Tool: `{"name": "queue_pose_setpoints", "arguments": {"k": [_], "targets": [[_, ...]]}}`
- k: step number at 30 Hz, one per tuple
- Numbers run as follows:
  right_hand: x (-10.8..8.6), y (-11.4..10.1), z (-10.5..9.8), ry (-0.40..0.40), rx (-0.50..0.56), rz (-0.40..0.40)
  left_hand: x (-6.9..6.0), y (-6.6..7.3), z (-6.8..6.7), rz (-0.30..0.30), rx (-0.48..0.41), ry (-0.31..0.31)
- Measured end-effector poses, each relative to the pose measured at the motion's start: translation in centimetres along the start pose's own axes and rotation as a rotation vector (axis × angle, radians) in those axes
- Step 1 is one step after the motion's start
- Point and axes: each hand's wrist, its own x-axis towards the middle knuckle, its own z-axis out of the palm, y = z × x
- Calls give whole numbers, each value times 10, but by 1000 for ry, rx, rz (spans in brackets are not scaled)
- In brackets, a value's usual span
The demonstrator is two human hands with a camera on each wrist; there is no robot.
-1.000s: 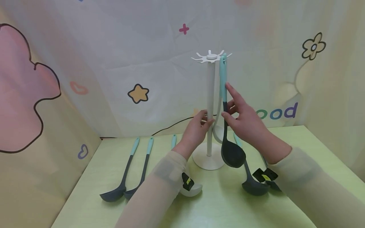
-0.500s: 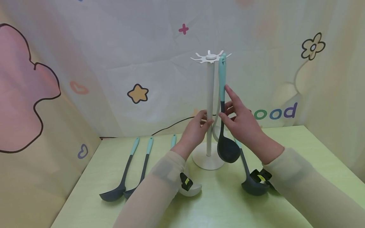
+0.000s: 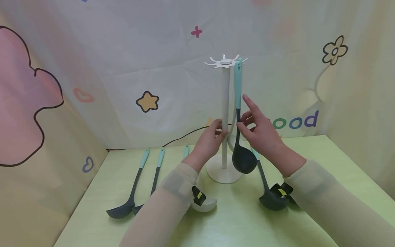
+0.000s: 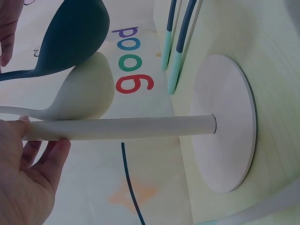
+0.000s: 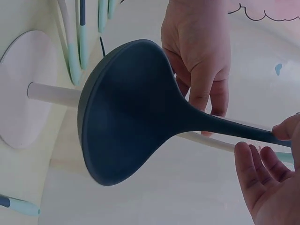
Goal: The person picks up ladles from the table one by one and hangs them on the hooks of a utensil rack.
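A white stand (image 3: 225, 103) has a round base (image 4: 225, 164) and a hooked ring on top. The left hand (image 3: 207, 142) holds its pole (image 4: 140, 128) between thumb and fingers. A black ladle (image 3: 244, 161) with a mint handle hangs upright, its top at a hook on the right. The thumb and lower fingers of the right hand (image 3: 262, 132) lie loosely around its dark shaft, the index finger standing off the handle. In the right wrist view, the ladle bowl (image 5: 126, 112) hides part of the pole. A white ladle (image 4: 89, 89) hangs behind it, beside the pole.
Two dark ladles (image 3: 123, 210) with mint handles lie on the table (image 3: 234, 226) at the left. A white ladle (image 3: 206, 206) lies partly under the left forearm. More dark ladles (image 3: 273, 201) lie right of the stand, one partly hidden by the right sleeve.
The black ladle has swung slightly left and up, closer to the pole. The right hand has moved left with it, and its index finger has come off the handle. The left hand stays on the pole.
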Motion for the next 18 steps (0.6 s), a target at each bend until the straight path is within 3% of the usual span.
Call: {"name": "queue_pose_setpoints", "arguments": {"k": [8,18], "targets": [[-1,14,-7,2,-51,0,0,-2,-2,25,39,1],[-2,37,-22,-53,-122,87,2,-3,1,22,34,4]]}}
